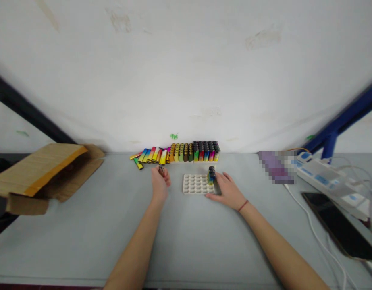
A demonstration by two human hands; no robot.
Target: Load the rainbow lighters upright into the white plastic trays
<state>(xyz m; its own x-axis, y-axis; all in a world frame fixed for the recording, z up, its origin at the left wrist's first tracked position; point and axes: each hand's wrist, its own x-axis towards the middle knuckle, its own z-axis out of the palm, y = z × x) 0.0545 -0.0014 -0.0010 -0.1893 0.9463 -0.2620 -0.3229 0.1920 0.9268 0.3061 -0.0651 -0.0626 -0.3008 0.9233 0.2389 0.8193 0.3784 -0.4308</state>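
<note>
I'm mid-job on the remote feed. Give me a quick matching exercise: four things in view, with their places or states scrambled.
Things
1. White plastic tray with round sockets
2. Brown cardboard box
3. Black-screened rectangular phone
4. Multicoloured, black-topped lighters in a block

Places or states
A. Lying flat near the right edge of view
B. Upright in rows near the white wall
C. Between the left hand and the right hand
D. Far left, flaps open

Pairs: 1-C, 2-D, 3-A, 4-B
</note>
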